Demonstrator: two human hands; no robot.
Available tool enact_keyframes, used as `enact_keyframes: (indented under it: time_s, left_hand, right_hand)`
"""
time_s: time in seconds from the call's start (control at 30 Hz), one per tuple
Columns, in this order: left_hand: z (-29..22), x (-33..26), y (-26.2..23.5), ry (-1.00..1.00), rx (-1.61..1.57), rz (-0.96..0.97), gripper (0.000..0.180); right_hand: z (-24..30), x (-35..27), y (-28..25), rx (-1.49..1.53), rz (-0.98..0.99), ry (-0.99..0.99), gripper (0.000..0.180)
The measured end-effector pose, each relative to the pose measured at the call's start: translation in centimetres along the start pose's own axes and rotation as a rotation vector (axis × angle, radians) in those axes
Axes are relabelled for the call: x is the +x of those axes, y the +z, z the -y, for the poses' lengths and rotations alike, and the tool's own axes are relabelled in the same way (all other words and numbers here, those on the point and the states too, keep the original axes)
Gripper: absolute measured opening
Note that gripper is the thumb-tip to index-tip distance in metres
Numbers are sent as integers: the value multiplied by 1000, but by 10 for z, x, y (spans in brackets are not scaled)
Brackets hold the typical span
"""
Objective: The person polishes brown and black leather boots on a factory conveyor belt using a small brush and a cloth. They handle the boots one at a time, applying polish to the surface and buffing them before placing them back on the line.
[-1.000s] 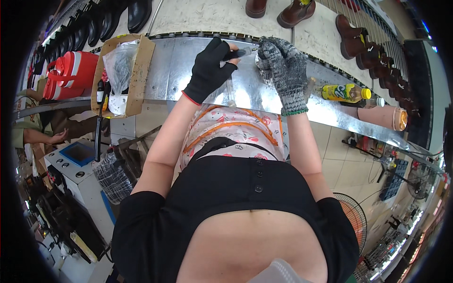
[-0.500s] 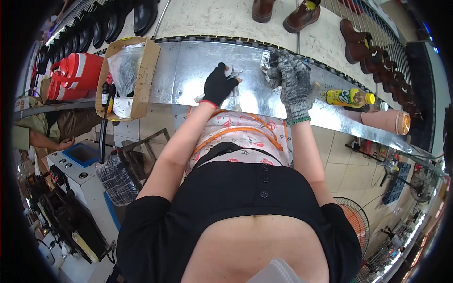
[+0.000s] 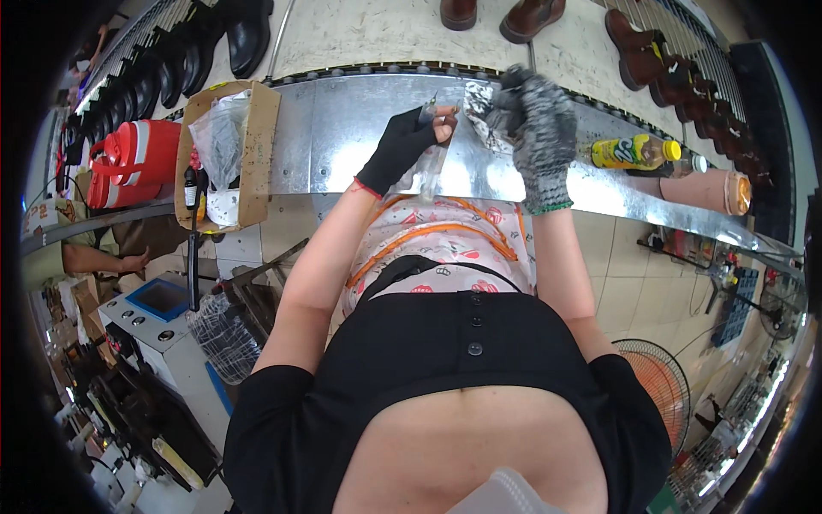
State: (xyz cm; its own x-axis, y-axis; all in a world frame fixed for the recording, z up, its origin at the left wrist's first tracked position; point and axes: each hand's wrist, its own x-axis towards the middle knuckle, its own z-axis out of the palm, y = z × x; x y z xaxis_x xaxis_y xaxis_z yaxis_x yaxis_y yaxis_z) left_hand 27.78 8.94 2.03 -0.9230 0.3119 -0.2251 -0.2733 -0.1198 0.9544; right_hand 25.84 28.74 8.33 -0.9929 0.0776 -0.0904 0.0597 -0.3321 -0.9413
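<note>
My left hand (image 3: 411, 141), in a black glove with bare fingertips, is over the metal ledge (image 3: 342, 128). Its thumb and fingers are pinched together around a small, thin, pointed thing (image 3: 434, 98), too small to name. A clear, glossy strip-like thing (image 3: 431, 171) shows just below that hand. To the right, my right hand (image 3: 546, 137) wears a thick grey knitted glove with a green cuff edge. It is beside crumpled silver foil (image 3: 486, 118). Motion smears its fingers, so whether they grip the foil cannot be made out.
Beyond the ledge runs a pale conveyor (image 3: 368, 38) with brown boots (image 3: 533, 19) and black boots (image 3: 248, 38). At left stand a cardboard box (image 3: 267, 128) with plastic bags and a red jug (image 3: 145, 154). A yellow-labelled bottle (image 3: 634, 153) and a pinkish cup (image 3: 698, 192) lie at right. Another person's hand (image 3: 133, 262) shows far left.
My left hand has moved right, and its fingers have closed into a pinch. My right hand has shifted slightly and turned beside the foil. The view and the boots have shifted a little.
</note>
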Motion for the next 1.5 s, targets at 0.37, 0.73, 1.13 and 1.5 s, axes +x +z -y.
enact_keyframes:
  time_s: [0.37, 0.73, 1.13, 1.5]
  left_hand:
    - [45, 89, 51, 278, 458, -6, 32]
    - [32, 88, 42, 312, 1138, -34, 41]
    - [-37, 11, 27, 47, 2, 340, 57]
    - [-39, 3, 24, 83, -75, 307, 49]
  right_hand:
    - [30, -16, -67, 65, -268, -239, 24]
    - [25, -17, -62, -142, -252, -229, 28]
    - [13, -5, -32, -877, 88, -628, 27]
    - [12, 3, -24, -1160, 157, -934, 45]
